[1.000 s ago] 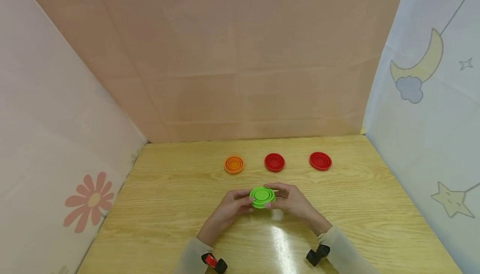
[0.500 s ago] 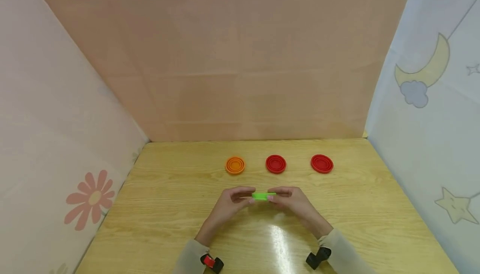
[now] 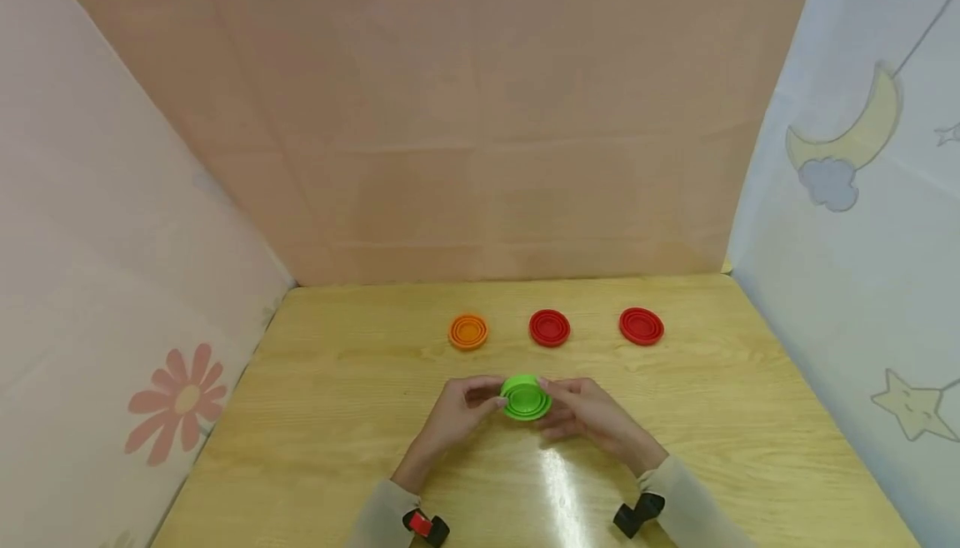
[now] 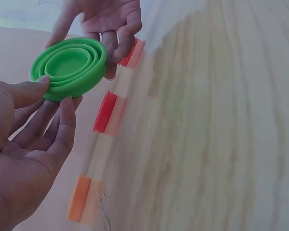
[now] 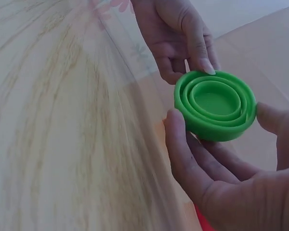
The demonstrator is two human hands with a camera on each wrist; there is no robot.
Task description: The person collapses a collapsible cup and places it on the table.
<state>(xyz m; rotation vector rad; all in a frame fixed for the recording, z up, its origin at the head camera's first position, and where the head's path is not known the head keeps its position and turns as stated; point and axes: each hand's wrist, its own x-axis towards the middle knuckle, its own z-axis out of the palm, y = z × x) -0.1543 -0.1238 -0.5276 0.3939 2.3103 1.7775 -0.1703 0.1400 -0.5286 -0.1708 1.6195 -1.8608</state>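
Observation:
A green collapsible cup (image 3: 526, 398), folded flat into nested rings, is held above the table between both hands, its ringed face tilted toward the head camera. My left hand (image 3: 459, 416) pinches its left rim, with the thumb on the ringed face and the fingers beneath, as the left wrist view shows. On the opposite side my right hand (image 3: 592, 419) holds the rim between thumb and fingers; in the right wrist view its thumb and a fingertip touch the cup (image 5: 214, 103) at separate places. Some right fingers are partly hidden behind the cup in the head view.
Behind the hands, a row of flat ringed pieces lies on the wooden table (image 3: 337, 415): an orange one (image 3: 468, 331), a red one (image 3: 550, 328) and another red one (image 3: 641, 326). Fabric walls (image 3: 480, 156) stand at the back and sides.
The green cup has turned in the hands: ringed face visible one second ago, edge-on half a second ago, ringed face toward the camera now. The right thumb has moved to its upper rim.

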